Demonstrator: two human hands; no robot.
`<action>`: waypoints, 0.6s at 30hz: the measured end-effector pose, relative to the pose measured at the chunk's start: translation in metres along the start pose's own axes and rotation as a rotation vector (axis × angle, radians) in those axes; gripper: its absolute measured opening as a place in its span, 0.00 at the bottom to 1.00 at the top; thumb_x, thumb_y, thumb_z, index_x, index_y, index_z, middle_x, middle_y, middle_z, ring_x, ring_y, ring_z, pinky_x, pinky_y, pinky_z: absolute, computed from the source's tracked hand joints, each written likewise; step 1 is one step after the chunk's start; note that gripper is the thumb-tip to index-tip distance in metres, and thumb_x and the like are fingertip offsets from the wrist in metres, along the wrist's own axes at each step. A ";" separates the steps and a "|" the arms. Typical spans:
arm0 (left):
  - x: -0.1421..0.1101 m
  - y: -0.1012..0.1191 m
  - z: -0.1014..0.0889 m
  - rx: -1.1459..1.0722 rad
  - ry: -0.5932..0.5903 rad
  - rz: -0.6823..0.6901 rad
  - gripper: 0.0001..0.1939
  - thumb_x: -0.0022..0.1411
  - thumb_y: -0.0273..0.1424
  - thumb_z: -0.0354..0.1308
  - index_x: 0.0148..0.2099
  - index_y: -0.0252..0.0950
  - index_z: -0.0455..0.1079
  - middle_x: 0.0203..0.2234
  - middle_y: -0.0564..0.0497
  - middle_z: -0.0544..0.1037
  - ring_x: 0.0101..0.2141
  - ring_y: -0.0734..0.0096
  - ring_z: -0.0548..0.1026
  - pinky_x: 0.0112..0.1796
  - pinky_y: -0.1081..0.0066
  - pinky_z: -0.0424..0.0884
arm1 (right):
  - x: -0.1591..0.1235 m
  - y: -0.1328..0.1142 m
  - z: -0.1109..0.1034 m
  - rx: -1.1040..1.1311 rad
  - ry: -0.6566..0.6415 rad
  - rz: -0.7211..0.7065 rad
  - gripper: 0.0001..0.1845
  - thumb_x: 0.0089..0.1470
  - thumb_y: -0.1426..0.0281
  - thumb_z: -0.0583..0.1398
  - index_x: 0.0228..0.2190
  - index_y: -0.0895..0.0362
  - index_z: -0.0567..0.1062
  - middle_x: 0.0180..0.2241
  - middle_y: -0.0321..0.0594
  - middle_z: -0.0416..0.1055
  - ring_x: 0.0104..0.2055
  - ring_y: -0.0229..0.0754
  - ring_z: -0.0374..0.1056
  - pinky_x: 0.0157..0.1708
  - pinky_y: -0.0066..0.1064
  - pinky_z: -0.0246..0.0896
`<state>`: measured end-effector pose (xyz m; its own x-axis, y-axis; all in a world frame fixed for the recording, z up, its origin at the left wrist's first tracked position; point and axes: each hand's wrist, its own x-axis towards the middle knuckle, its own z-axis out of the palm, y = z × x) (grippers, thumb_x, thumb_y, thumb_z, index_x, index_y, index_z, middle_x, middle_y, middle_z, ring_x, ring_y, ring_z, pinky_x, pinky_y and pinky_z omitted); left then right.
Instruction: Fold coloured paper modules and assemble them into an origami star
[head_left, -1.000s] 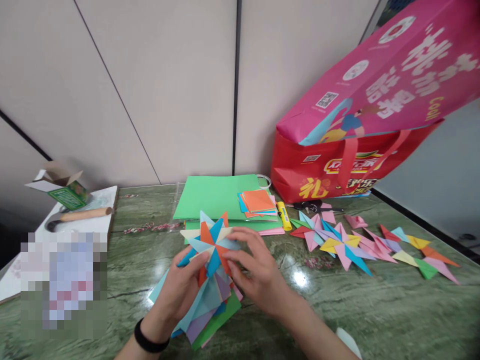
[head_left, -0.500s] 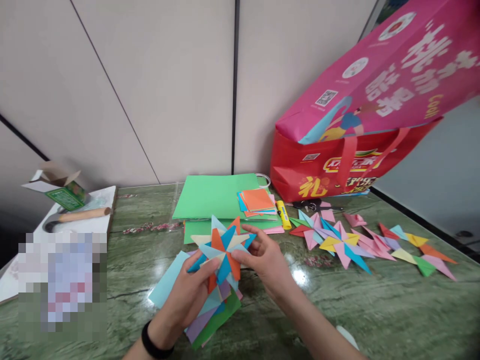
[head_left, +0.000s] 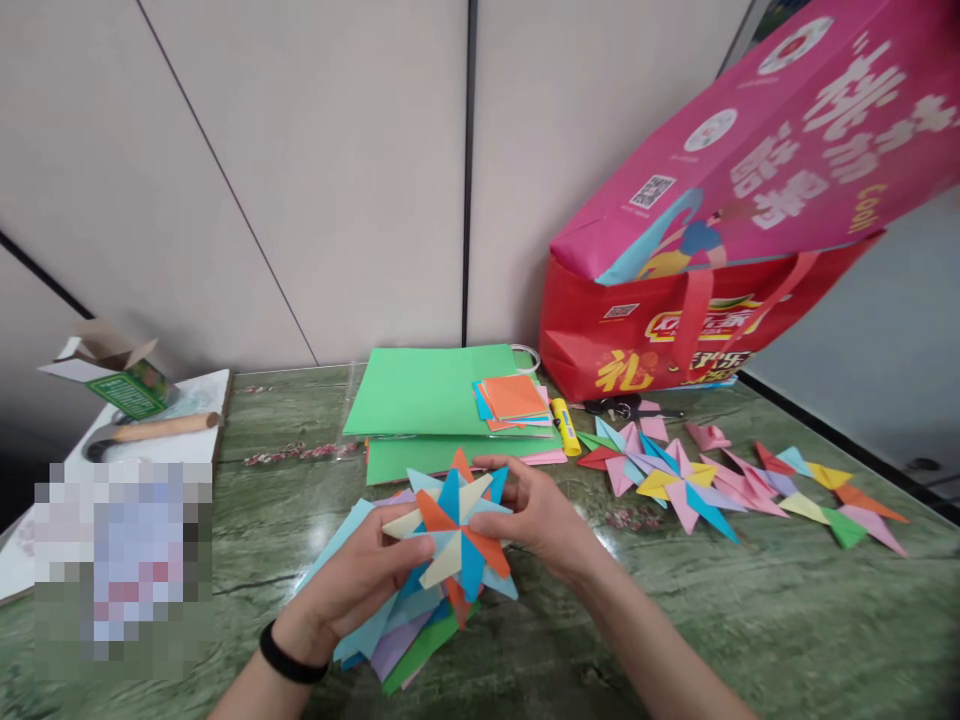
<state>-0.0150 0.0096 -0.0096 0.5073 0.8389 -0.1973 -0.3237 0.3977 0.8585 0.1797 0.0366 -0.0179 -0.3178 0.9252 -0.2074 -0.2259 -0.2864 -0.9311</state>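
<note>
Between my hands is a many-pointed folded paper star (head_left: 459, 528) in orange, blue, light blue and cream. My left hand (head_left: 367, 565) pinches its left side, with the thumb lying on the front. On the opposite side my right hand (head_left: 536, 515) grips it, thumb near the centre and fingers behind the points. Beneath the star, a loose pile of coloured paper sheets (head_left: 420, 640) lies on the green marbled table (head_left: 262, 530); my left hand and the star cover part of it.
Behind the star are green paper sheets (head_left: 435, 390) topped by small coloured squares (head_left: 517, 398), beside a yellow glue stick (head_left: 565, 427). Several folded paper stars (head_left: 686, 485) lie to the right, below a red bag (head_left: 600, 340). A wooden-handled tool (head_left: 165, 428) rests at left near an opened box (head_left: 124, 380).
The paper star has turned between my hands, so different coloured points face up, and it sits slightly lower. My left hand has shifted a little to the left along its edge.
</note>
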 end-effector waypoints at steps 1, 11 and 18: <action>0.001 -0.001 0.001 0.019 0.006 -0.001 0.16 0.52 0.28 0.63 0.45 0.33 0.73 0.33 0.47 0.80 0.33 0.67 0.76 0.38 0.70 0.69 | 0.000 0.001 0.001 -0.004 -0.006 -0.007 0.33 0.32 0.73 0.69 0.43 0.57 0.65 0.33 0.39 0.76 0.32 0.43 0.72 0.31 0.32 0.66; -0.003 0.003 0.005 -0.132 0.056 -0.002 0.15 0.48 0.27 0.66 0.41 0.35 0.75 0.30 0.49 0.80 0.32 0.67 0.76 0.39 0.70 0.68 | -0.001 0.001 0.005 -0.093 0.038 -0.123 0.29 0.37 0.71 0.66 0.43 0.58 0.65 0.34 0.41 0.76 0.37 0.46 0.71 0.36 0.35 0.65; -0.005 0.007 0.004 -0.094 -0.060 -0.046 0.19 0.49 0.31 0.65 0.44 0.31 0.74 0.33 0.45 0.79 0.33 0.66 0.76 0.38 0.70 0.68 | -0.002 -0.005 0.003 -0.146 -0.005 -0.079 0.32 0.36 0.73 0.66 0.45 0.57 0.64 0.34 0.42 0.76 0.36 0.46 0.71 0.34 0.36 0.66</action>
<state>-0.0168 0.0069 -0.0006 0.5698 0.7960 -0.2045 -0.3709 0.4711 0.8003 0.1789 0.0350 -0.0123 -0.3089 0.9421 -0.1307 -0.1138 -0.1730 -0.9783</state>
